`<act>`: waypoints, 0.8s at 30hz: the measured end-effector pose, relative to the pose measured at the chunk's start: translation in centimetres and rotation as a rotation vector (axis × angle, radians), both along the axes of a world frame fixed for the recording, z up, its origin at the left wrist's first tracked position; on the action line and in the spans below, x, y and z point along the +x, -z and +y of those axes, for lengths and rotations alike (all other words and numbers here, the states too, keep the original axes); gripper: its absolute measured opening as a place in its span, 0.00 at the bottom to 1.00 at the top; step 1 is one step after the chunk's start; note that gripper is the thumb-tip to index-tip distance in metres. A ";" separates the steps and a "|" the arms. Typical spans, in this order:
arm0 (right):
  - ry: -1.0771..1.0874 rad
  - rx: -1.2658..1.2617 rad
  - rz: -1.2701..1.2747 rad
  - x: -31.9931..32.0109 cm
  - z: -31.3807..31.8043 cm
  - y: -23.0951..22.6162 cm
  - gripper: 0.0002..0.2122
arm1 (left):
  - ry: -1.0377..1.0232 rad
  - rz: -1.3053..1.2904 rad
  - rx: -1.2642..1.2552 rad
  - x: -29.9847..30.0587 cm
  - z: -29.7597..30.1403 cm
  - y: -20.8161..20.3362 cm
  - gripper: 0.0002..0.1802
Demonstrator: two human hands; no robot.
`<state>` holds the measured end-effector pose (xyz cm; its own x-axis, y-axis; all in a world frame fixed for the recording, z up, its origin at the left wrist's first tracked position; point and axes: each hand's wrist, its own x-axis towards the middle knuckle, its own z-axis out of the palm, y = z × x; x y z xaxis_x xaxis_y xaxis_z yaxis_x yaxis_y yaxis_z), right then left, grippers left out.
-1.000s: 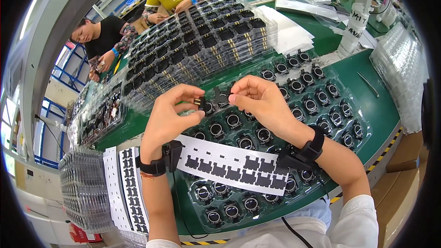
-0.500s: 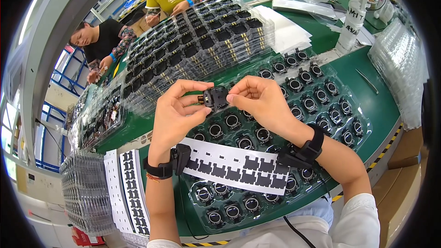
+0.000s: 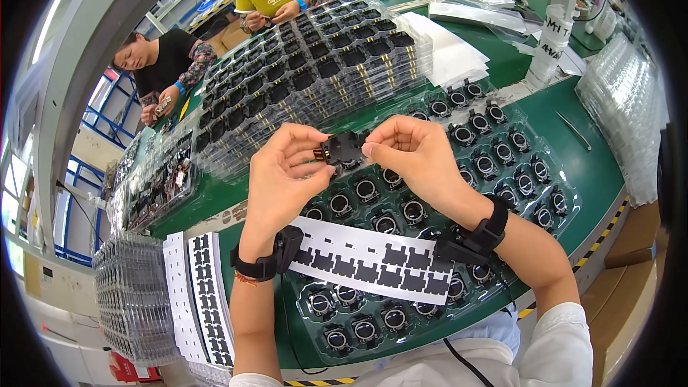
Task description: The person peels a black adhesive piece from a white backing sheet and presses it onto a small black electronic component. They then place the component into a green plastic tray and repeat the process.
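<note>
Between both hands, above the tray, is a small black electronic module with gold contacts on its left end. My left hand grips it by that end, with thumb and fingers closed on the edges. The thumb and forefinger of my right hand pinch at the module's right edge; whether a sticker is also between them I cannot make out. Beneath my wrists a white sheet of black die-cut stickers lies across a clear plastic tray, which carries rows of black modules with round faces.
Tall stacks of loaded clear trays stand beyond my hands. More sticker sheets and nested trays are at the left. Tweezers lie at the right beside stacked clear trays. Several people work across the green table.
The module has turned slightly, showing a flatter black surface upward. Both hands have shifted a little to the right in the picture and keep their hold.
</note>
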<state>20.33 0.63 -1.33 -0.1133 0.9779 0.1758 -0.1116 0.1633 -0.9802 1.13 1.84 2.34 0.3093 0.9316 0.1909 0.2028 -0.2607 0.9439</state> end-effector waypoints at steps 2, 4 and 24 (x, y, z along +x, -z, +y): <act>0.009 0.015 0.024 0.1 -0.1 -0.2 0.03 | -0.018 0.009 0.002 0.1 -0.1 0.0 0.20; 0.018 0.016 -0.011 -0.1 -0.1 0.0 0.03 | -0.007 0.000 0.007 0.3 -0.2 0.0 0.19; 0.036 0.113 -0.227 -0.6 -0.7 0.1 0.05 | -0.038 0.031 0.019 1.3 -0.5 0.9 0.16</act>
<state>19.77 -0.07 -1.44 -0.1276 0.9575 0.2586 0.1174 0.2735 -0.9547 2.38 1.36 1.43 0.2796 0.9393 0.1991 0.2420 -0.2696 0.9321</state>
